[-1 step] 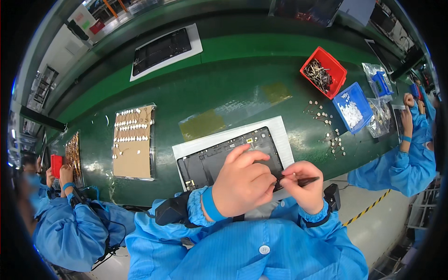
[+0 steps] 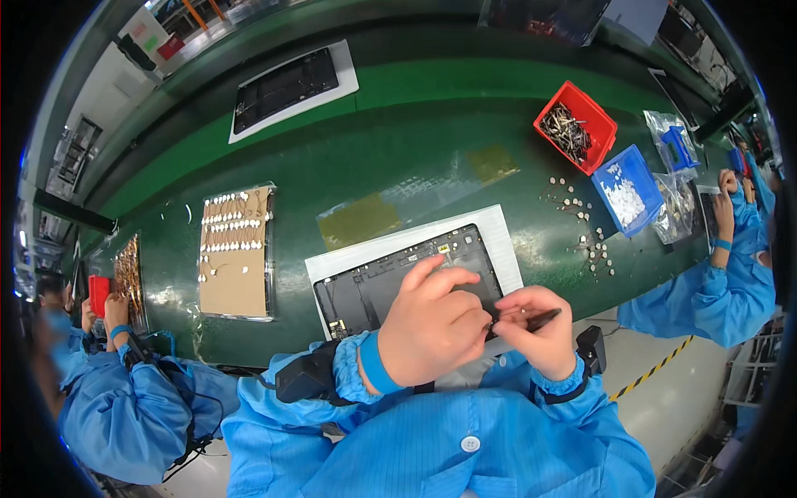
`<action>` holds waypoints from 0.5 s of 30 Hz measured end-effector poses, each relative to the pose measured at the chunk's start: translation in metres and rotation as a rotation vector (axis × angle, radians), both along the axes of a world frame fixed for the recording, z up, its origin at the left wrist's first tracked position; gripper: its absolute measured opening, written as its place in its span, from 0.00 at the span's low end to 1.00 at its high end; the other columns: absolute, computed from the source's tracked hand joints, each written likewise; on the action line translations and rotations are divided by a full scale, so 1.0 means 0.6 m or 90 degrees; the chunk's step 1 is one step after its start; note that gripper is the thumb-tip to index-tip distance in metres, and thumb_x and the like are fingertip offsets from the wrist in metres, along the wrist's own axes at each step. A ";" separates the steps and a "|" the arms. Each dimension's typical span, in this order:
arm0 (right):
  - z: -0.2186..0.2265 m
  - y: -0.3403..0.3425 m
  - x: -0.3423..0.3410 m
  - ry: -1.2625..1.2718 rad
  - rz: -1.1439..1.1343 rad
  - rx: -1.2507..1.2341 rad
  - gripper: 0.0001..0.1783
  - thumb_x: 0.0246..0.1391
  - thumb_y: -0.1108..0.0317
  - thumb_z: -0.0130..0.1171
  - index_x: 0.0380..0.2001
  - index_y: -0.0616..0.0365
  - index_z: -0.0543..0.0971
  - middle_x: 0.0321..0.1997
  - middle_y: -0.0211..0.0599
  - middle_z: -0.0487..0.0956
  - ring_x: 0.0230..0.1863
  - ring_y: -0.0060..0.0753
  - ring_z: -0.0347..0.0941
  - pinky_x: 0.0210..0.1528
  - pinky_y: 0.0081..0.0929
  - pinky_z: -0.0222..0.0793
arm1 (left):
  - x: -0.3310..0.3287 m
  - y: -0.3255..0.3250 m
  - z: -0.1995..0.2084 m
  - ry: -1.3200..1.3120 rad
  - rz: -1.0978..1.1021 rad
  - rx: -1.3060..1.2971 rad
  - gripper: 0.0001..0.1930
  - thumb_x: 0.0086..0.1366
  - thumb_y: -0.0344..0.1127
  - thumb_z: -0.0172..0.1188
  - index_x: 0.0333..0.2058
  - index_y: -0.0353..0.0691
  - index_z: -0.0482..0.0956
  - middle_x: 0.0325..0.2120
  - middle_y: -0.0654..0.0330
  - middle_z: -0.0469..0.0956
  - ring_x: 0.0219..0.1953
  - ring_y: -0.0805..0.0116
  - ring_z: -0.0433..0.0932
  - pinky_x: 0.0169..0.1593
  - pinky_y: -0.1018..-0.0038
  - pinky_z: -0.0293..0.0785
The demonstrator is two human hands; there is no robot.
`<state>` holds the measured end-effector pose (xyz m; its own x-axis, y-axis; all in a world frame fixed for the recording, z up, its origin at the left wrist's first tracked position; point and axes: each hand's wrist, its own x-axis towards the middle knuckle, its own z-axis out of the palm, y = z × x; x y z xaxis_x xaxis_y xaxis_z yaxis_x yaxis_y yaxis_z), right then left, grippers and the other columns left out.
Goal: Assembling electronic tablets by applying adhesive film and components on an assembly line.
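A black, tablet-like device casing lies on a white sheet at the bench's near edge. My left hand rests over its right half. Two of its fingers stretch over the casing, while its index finger and thumb pinch together near the lower right edge; whatever is between them is hidden. My right hand is closed in a pinch just right of these fingertips. It grips a thin dark tool whose tapered end points right; its other end is hidden by the fingers.
Left stands a cardboard-backed tray with rows of small wired white parts. Loose wired parts lie right, beside a red bin and a blue bin. Another casing sits behind. Co-workers' hands are left, others right.
My right hand has shifted slightly left, bringing its fingertips closer to my left hand's pinch. The dark tool moved with it. My left hand stays in place.
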<state>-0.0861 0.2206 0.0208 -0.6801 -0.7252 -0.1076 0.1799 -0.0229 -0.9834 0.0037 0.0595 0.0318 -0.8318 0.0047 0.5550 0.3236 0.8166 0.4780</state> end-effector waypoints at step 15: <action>-0.028 -0.009 -0.004 0.071 0.017 0.166 0.05 0.43 0.75 0.61 0.26 0.65 0.78 0.22 0.32 0.78 0.21 0.17 0.69 0.22 0.19 0.64 | 0.004 0.002 -0.027 0.012 0.056 -0.136 0.11 0.37 0.31 0.62 0.25 0.43 0.76 0.26 0.65 0.72 0.41 0.62 0.73 0.55 0.50 0.59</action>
<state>-0.0888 0.2154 0.0041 -0.6791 -0.7009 -0.2182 0.0669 0.2370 -0.9692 0.0063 0.0607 0.0155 -0.8238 0.0515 0.5646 0.2533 0.9244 0.2853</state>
